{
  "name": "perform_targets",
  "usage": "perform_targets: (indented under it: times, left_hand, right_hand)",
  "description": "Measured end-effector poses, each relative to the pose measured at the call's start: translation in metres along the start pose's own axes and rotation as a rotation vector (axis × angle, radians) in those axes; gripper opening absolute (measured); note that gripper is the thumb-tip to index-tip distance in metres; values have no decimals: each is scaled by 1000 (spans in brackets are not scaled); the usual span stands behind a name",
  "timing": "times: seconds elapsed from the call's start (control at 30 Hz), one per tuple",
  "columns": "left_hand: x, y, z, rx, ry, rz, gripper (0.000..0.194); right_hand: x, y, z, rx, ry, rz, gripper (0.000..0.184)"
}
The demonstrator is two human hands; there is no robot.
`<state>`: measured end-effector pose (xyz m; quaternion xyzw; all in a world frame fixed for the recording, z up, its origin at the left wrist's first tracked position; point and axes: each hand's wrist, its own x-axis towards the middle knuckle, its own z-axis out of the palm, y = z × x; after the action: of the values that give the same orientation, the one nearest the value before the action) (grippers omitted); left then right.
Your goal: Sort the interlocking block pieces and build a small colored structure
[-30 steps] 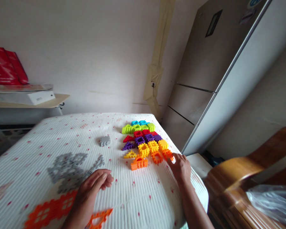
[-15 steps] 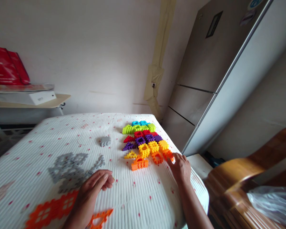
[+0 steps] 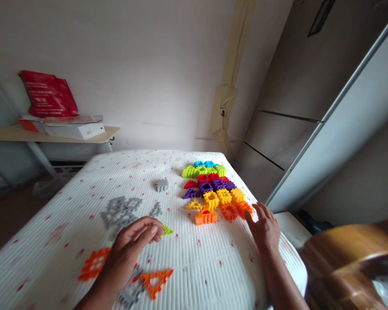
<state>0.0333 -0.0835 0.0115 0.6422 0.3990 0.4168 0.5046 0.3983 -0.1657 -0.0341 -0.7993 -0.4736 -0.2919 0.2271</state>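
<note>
A cluster of interlocking plastic blocks (image 3: 213, 189) lies on the white dotted tabletop (image 3: 187, 262), in rows of blue, green, red, purple, yellow and orange. My right hand (image 3: 265, 226) rests just right of the nearest orange blocks, fingers spread, holding nothing. My left hand (image 3: 132, 241) lies near the table's middle, fingers curled together, with a small lime-green triangular piece (image 3: 167, 230) at its fingertips. Grey pieces (image 3: 121, 211) lie beyond it. An orange triangle (image 3: 155, 282) and an orange square piece (image 3: 93, 265) lie near my wrist.
A lone grey block (image 3: 161, 185) sits mid-table. A refrigerator (image 3: 310, 107) stands to the right, a wooden chair (image 3: 345, 254) at the near right. A side shelf (image 3: 51, 135) at the left holds a white box and a red bag (image 3: 48, 94).
The view has swung, shifting everything rightward. My right hand's fingers have lifted and spread beside the orange blocks. A lime-green piece now shows at my left fingertips.
</note>
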Motion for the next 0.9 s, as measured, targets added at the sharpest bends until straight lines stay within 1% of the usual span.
perform_targets:
  times: [0.07,0.1,0.13,0.2,0.23,0.3,0.37,0.47,0.53,0.67,0.77,0.9]
  left_hand:
    - [-6,13,-20,187,-122,25,19]
    - [-9,16,-31,287,-178,44,16]
    - [-13,17,-42,380,-224,65,14]
    - [-20,10,-62,536,-279,103,14]
    - [-24,3,-70,605,-284,112,15]
    - [-31,-12,-85,741,-256,120,21]
    - [-37,-26,-93,858,-216,120,33]
    - [-41,-39,-95,942,-193,116,49]
    - [-40,-44,-93,963,-164,127,53]
    - [-33,-50,-88,1019,-92,163,47]
    - [-30,-51,-88,1070,-111,208,42]
    - [-29,-46,-89,1144,-140,237,31]
  right_hand:
    - [-1,1,2,26,86,-28,41]
    - [-1,1,2,38,120,-42,42]
    - [-1,1,2,50,148,-53,42]
    - [-1,0,1,71,194,-67,40]
    - [-2,0,1,82,213,-74,39]
    - [-2,-1,1,104,249,-97,34]
    - [-2,-1,2,125,272,-121,30]
    - [-3,0,4,141,276,-144,27]
    - [-3,0,5,145,264,-148,27]
    - [-5,1,5,149,236,-145,28]
    - [-5,0,5,154,236,-149,27]
    - [-4,0,4,169,240,-160,26]
